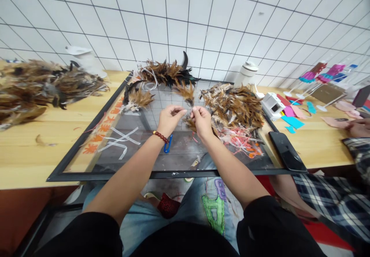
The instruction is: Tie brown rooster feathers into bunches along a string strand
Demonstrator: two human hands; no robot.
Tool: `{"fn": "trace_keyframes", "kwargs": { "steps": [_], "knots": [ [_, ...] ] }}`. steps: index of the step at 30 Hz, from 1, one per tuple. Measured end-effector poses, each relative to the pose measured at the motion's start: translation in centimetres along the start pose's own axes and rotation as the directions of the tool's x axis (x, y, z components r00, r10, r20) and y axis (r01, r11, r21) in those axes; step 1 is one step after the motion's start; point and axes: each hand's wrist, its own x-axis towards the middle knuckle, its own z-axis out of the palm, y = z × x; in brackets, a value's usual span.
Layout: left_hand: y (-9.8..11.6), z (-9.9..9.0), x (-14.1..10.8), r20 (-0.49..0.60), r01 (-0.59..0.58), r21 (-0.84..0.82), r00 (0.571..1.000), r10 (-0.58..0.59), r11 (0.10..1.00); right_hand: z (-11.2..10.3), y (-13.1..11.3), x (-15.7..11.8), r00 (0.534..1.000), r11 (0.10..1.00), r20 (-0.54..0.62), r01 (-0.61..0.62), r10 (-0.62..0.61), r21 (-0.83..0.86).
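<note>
Over the glass panel, my right hand pinches the lower end of a small brown feather bunch, its tips fanning away from me. Close to its left, my left hand has thumb and fingertips pressed together; whatever lies between them is too small to make out. A blue snipper-like tool rests by my left wrist. Beside my right hand is a large pile of brown feathers. A smaller feather bunch and a long row of feathers lie behind my left hand.
White strips lie on the glass at left, pink and white string scraps at right. A phone sits on the right frame edge. More feathers cover the far left table. A white bottle stands behind. Another person's sleeve is at right.
</note>
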Motion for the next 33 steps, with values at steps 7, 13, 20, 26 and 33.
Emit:
{"fn": "trace_keyframes", "kwargs": {
  "steps": [7, 13, 20, 26, 33],
  "knots": [
    [0.0, 0.6, -0.3, 0.110, 0.148, -0.317, 0.987, -0.119, 0.937, 0.7, -0.5, -1.1, 0.990, 0.984, 0.117, 0.098, -0.082, -0.147],
    [0.5, 0.4, -0.4, 0.247, 0.299, -0.442, 0.947, -0.206, 0.846, 0.8, -0.5, -1.1, 0.985, 0.997, 0.171, 0.020, -0.006, -0.076],
    [0.6, -0.1, -0.1, 0.298, 0.345, -0.501, 0.930, -0.216, 0.793, 0.3, -1.1, -0.6, 0.972, 0.993, 0.204, -0.117, 0.117, -0.011],
    [0.5, -0.4, 0.4, 0.212, 0.384, -0.621, 0.922, -0.325, 0.683, -0.5, -1.1, -0.1, 0.995, 0.978, 0.047, 0.094, -0.086, -0.186],
    [0.1, 0.1, 0.0, 0.239, 0.417, -0.632, 0.907, -0.348, 0.653, -0.2, -0.7, -0.8, 0.945, 0.882, 0.217, 0.308, -0.243, -0.355]
  ]
}}
